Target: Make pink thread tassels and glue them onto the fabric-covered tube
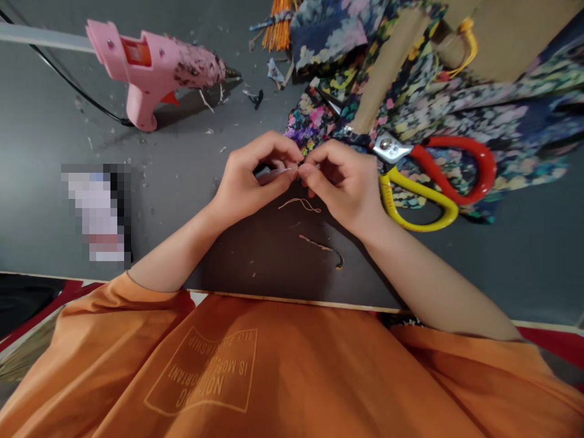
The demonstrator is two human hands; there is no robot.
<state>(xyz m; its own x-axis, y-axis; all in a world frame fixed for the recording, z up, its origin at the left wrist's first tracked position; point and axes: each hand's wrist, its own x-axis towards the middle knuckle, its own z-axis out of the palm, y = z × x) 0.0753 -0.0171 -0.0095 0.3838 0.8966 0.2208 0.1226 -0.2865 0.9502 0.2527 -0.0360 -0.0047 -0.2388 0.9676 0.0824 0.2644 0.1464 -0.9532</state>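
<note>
My left hand and my right hand meet at the fingertips over the grey table. Both are closed in a pinch on something small and dark, too hidden to name. A thin whitish strip shows inside the left hand's curled fingers. Below the fingertips lies a loose beige thread. Nearer the table edge is a thin dark twisted scrap. Right beside my right hand rest large scissors with one red and one yellow handle, lying on floral fabric.
A pink glue gun, its nozzle pointing right, lies at the upper left with a black cord. An orange tassel and fabric scraps are at the top. A blurred-out rectangular object sits left. The table's front edge runs along my shirt.
</note>
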